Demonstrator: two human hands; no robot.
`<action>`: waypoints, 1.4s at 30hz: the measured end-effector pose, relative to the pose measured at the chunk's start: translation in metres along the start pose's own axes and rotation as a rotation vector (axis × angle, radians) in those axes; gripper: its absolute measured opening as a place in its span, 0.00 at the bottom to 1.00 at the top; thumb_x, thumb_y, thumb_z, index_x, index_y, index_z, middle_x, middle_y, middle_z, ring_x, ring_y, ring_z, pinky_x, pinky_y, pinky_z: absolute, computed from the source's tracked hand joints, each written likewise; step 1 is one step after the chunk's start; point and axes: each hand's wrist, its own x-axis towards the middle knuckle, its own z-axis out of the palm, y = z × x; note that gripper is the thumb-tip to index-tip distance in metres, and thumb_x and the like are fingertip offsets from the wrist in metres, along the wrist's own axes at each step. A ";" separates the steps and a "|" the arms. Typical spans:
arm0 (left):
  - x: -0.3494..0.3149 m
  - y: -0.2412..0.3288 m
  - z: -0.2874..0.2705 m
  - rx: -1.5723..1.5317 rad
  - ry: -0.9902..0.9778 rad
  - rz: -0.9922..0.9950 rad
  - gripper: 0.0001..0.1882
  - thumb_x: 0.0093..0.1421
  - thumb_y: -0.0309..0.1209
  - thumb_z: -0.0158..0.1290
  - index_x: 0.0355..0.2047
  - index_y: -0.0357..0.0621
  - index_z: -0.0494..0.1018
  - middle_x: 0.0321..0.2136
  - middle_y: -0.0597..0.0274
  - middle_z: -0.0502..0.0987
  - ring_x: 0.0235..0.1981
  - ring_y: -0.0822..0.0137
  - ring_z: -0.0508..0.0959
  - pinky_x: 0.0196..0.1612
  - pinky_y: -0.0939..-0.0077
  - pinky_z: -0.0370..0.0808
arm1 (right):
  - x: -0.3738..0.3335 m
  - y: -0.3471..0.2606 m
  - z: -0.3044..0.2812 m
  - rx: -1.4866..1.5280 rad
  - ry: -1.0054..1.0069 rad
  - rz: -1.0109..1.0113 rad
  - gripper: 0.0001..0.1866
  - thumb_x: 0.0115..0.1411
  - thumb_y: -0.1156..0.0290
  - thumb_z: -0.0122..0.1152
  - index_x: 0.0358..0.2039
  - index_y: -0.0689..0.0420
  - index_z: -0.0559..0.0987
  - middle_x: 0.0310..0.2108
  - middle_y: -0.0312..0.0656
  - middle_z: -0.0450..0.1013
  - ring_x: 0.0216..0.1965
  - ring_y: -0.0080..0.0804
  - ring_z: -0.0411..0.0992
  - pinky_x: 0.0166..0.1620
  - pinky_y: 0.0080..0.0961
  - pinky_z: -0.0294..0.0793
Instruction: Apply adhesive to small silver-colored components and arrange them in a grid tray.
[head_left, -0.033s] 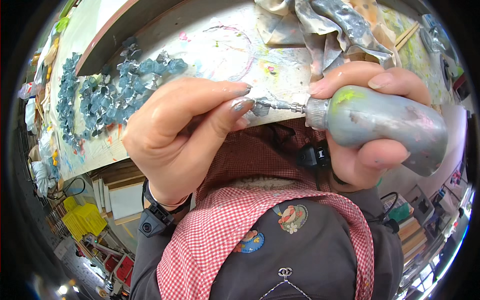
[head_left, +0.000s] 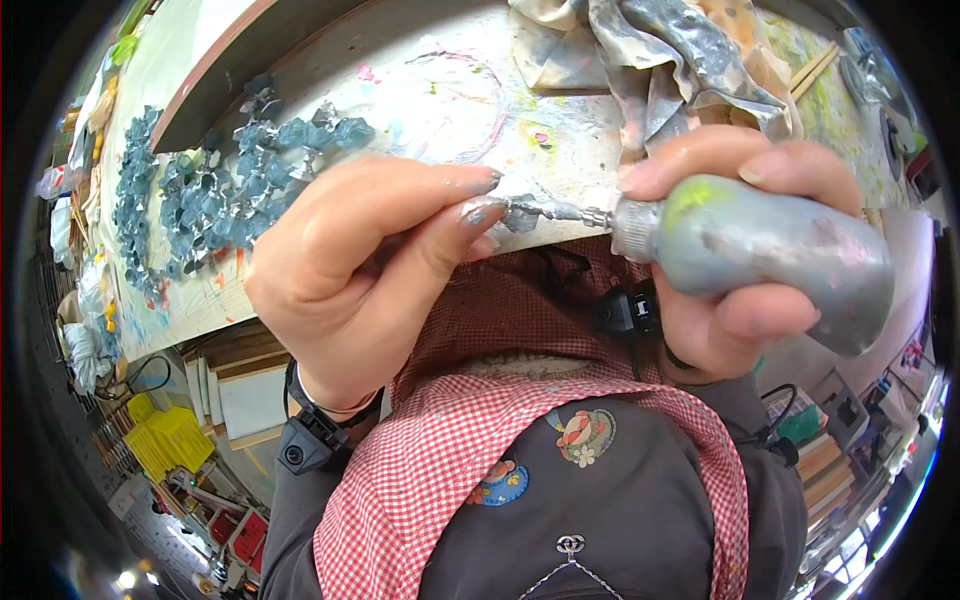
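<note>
- Presently I note the right hand (head_left: 740, 310) wrapped tight around a grey paint-smeared bottle (head_left: 770, 250), held sideways, nozzle (head_left: 560, 211) pointing left.
- My left hand (head_left: 370, 270) pinches thumb and forefinger together on the nozzle's tip, where a small blue-grey bit (head_left: 520, 215) sits.
- Both hands hover above the table edge (head_left: 420, 110), bottle clear of its surface.
- Beyond: a crumpled stained rag (head_left: 670, 60) upper right, a cluster of blue-grey pieces (head_left: 220, 190) at left.

Paint-smeared worktable (head_left: 420, 90); yellow crates (head_left: 175, 440) on floor below.
</note>
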 end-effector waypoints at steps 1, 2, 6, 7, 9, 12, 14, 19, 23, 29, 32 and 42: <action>-0.001 -0.001 -0.001 0.000 -0.001 0.000 0.07 0.50 0.14 0.52 0.31 0.29 0.72 0.26 0.52 0.74 0.21 0.69 0.76 0.24 0.84 0.72 | -0.001 -0.001 -0.001 0.006 -0.009 -0.023 0.33 0.57 0.41 0.42 0.43 0.64 0.60 0.23 0.56 0.70 0.20 0.35 0.68 0.27 0.22 0.69; -0.002 -0.002 -0.003 0.033 -0.012 0.033 0.07 0.49 0.14 0.52 0.31 0.29 0.72 0.27 0.51 0.74 0.22 0.68 0.76 0.24 0.84 0.72 | -0.001 0.000 -0.001 0.013 -0.018 -0.047 0.33 0.57 0.41 0.41 0.43 0.64 0.60 0.23 0.56 0.70 0.20 0.35 0.68 0.27 0.22 0.69; -0.006 -0.006 -0.004 0.120 -0.033 0.173 0.09 0.49 0.14 0.52 0.33 0.30 0.72 0.29 0.47 0.74 0.24 0.65 0.77 0.26 0.81 0.75 | 0.003 0.003 0.002 0.030 -0.052 -0.144 0.33 0.57 0.42 0.41 0.42 0.65 0.60 0.23 0.56 0.69 0.20 0.35 0.69 0.25 0.21 0.69; -0.007 -0.007 -0.005 0.122 -0.032 0.172 0.09 0.49 0.14 0.52 0.33 0.30 0.72 0.29 0.47 0.74 0.24 0.65 0.77 0.26 0.81 0.75 | 0.003 0.004 -0.003 0.039 -0.063 -0.167 0.33 0.57 0.42 0.41 0.42 0.65 0.60 0.22 0.56 0.69 0.20 0.35 0.69 0.25 0.20 0.69; -0.008 -0.007 -0.006 0.129 -0.045 0.192 0.10 0.50 0.14 0.52 0.34 0.31 0.71 0.30 0.46 0.73 0.25 0.64 0.77 0.26 0.79 0.76 | 0.004 0.007 -0.002 0.055 -0.084 -0.215 0.33 0.57 0.42 0.41 0.42 0.66 0.60 0.22 0.56 0.69 0.19 0.35 0.69 0.24 0.20 0.68; -0.007 -0.007 -0.005 0.125 -0.046 0.209 0.10 0.50 0.15 0.52 0.34 0.31 0.71 0.30 0.46 0.73 0.25 0.64 0.77 0.26 0.79 0.76 | 0.007 0.011 -0.004 0.072 -0.113 -0.285 0.33 0.58 0.43 0.41 0.42 0.67 0.60 0.21 0.56 0.69 0.19 0.35 0.69 0.23 0.19 0.68; -0.006 -0.007 -0.005 0.126 -0.053 0.215 0.10 0.50 0.14 0.51 0.34 0.31 0.71 0.29 0.46 0.73 0.25 0.64 0.77 0.26 0.79 0.76 | 0.007 0.012 -0.006 0.084 -0.133 -0.332 0.33 0.58 0.43 0.41 0.42 0.67 0.60 0.21 0.56 0.69 0.19 0.35 0.69 0.23 0.19 0.68; -0.004 -0.006 -0.007 0.157 -0.086 0.242 0.11 0.49 0.14 0.51 0.35 0.32 0.72 0.29 0.45 0.74 0.25 0.65 0.77 0.26 0.79 0.76 | 0.011 0.017 -0.016 0.109 -0.179 -0.450 0.33 0.58 0.44 0.40 0.41 0.69 0.60 0.20 0.56 0.69 0.18 0.35 0.70 0.21 0.18 0.68; -0.002 -0.005 -0.005 0.178 -0.082 0.272 0.11 0.49 0.14 0.52 0.34 0.32 0.72 0.28 0.46 0.74 0.25 0.65 0.77 0.26 0.80 0.75 | 0.011 0.035 -0.019 0.195 -0.213 -0.509 0.34 0.59 0.44 0.39 0.42 0.69 0.59 0.20 0.56 0.69 0.18 0.34 0.69 0.20 0.17 0.68; -0.004 -0.005 -0.004 0.174 -0.056 0.275 0.11 0.47 0.13 0.52 0.33 0.33 0.72 0.27 0.47 0.75 0.26 0.65 0.76 0.26 0.80 0.74 | 0.003 0.033 -0.003 0.241 -0.066 -0.427 0.34 0.59 0.43 0.36 0.42 0.69 0.59 0.20 0.57 0.69 0.16 0.33 0.68 0.19 0.17 0.67; 0.000 -0.004 -0.003 0.171 -0.066 0.305 0.11 0.47 0.13 0.53 0.33 0.33 0.73 0.27 0.47 0.75 0.26 0.65 0.77 0.27 0.79 0.74 | 0.001 0.027 0.003 0.337 0.074 -0.401 0.34 0.60 0.43 0.35 0.43 0.68 0.59 0.21 0.57 0.69 0.16 0.33 0.68 0.20 0.17 0.67; -0.002 -0.004 -0.001 0.173 -0.052 0.303 0.12 0.45 0.13 0.53 0.33 0.33 0.73 0.26 0.48 0.75 0.25 0.64 0.77 0.28 0.79 0.74 | 0.011 0.041 -0.024 0.270 -0.300 -0.444 0.34 0.58 0.44 0.41 0.45 0.68 0.58 0.25 0.60 0.70 0.20 0.34 0.70 0.24 0.19 0.70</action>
